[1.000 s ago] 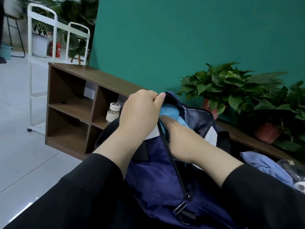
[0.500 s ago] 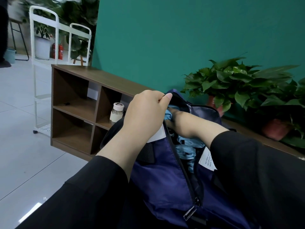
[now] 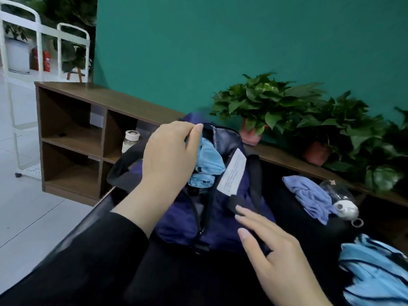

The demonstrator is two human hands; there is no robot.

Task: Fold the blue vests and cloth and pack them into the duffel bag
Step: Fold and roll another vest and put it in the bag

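The navy duffel bag [image 3: 212,219] lies in front of me on a dark tabletop [image 3: 293,217], its zip mouth gaping upward. A light blue vest [image 3: 207,166] is stuffed into that mouth, bunched, with its lower part sunk out of sight inside. My left hand [image 3: 167,160] holds the bag's near rim; my fingers [image 3: 194,131] curl over the edge and pinch the fabric, the tips hidden behind the cloth. My right hand [image 3: 271,246] hovers low over the bag's right side, fingers spread and loose, holding nothing; I cannot tell whether they brush the black strap [image 3: 254,186] beneath them. A white label [image 3: 231,173] stands up from the bag's far rim. To the right a periwinkle cloth [image 3: 309,197] lies crumpled, partly under a clear, blurred object [image 3: 340,199] I cannot make out. Another light blue vest [image 3: 375,272] is cut off at the lower right corner. Behind stand a brown shelf [image 3: 72,138] and potted plants [image 3: 276,102].
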